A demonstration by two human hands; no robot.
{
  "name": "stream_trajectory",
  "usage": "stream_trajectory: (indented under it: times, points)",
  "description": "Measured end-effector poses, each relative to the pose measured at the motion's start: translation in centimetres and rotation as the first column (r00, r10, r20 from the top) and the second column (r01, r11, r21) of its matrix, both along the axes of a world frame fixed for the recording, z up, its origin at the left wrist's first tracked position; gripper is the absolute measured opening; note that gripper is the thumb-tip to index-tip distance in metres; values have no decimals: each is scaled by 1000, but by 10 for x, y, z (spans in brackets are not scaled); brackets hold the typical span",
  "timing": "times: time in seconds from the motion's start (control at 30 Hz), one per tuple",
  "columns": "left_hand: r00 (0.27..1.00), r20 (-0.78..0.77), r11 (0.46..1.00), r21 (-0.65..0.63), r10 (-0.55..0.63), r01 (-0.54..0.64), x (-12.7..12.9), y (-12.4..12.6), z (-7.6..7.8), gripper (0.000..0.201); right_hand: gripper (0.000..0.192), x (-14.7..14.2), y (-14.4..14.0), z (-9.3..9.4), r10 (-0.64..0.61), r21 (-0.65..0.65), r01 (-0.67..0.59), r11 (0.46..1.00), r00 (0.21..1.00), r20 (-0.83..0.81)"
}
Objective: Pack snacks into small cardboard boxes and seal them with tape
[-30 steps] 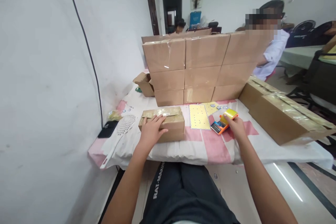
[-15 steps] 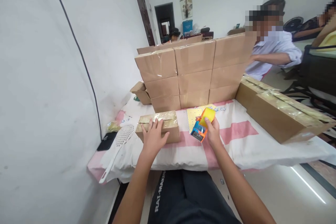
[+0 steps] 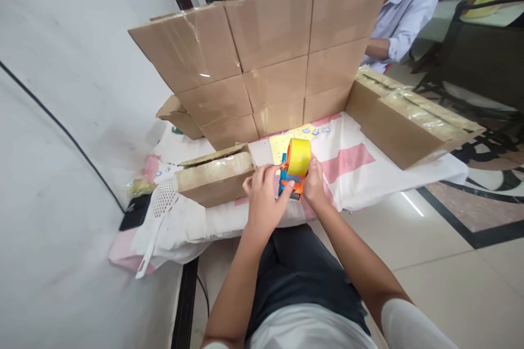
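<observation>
Tape dispenser point(image 3: 293, 170) gripped by right hand point(image 3: 314, 185), left hand point(image 3: 264, 196) touching it

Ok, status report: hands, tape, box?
Both hands, left and right, on the tape dispenser. Small box just left, untouched. Nothing between them.

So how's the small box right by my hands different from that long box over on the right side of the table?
The small box is short, lies alone and has a top flap edge lifted; the long box is far longer, its top taped flat, butting against the stacked boxes. Both are brown cardboard with glossy tape on top, resting on the pink-and-white cloth.
</observation>
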State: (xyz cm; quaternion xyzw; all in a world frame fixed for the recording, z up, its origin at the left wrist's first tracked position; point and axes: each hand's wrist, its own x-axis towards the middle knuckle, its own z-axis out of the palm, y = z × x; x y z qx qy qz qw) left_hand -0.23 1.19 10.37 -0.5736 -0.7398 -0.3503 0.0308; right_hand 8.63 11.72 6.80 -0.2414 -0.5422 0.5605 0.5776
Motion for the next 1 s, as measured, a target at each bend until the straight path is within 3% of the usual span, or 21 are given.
stream_trajectory:
  times: [0.1, 0.2, 0.37, 0.47, 0.6, 0.7, 0.8, 1.0]
  points:
    - [996, 74, 997, -61, 54, -50, 1, 2, -10, 27, 59, -1, 2, -6, 37, -23, -37, 999, 999, -27]
    - [973, 225, 992, -121, 54, -27, -2, 6, -26, 14, 57, -2, 3, -9, 85, -52, -87, 995, 995, -48]
    - [848, 511, 990, 53, -141, 133, -10, 23, -57, 12, 58, -6, 11, -17, 144, -43, -144, 989, 990, -4]
    - [793, 587, 983, 161, -163, 83, -7, 30, -65, 13, 62, -14, 22, -30, 94, -95, -90, 991, 995, 37]
    - [792, 598, 989, 144, -122, 43, 3, 27, -60, 18, 63, -24, 35, -52, -32, -205, 62, 977, 989, 145]
    - [661, 745, 996, 53, -86, 69, 10, 23, -58, 18, 61, -23, 39, -60, -128, -235, 175, 956, 971, 204]
    - [503, 863, 994, -12, -42, 105, 10, 22, -66, 22, 49, -18, 43, -59, -195, -214, 259, 942, 940, 280]
    - [408, 910, 989, -123, 76, 88, 9, 15, -89, 23, 35, -18, 55, -51, -77, -389, 185, 902, 958, 276]
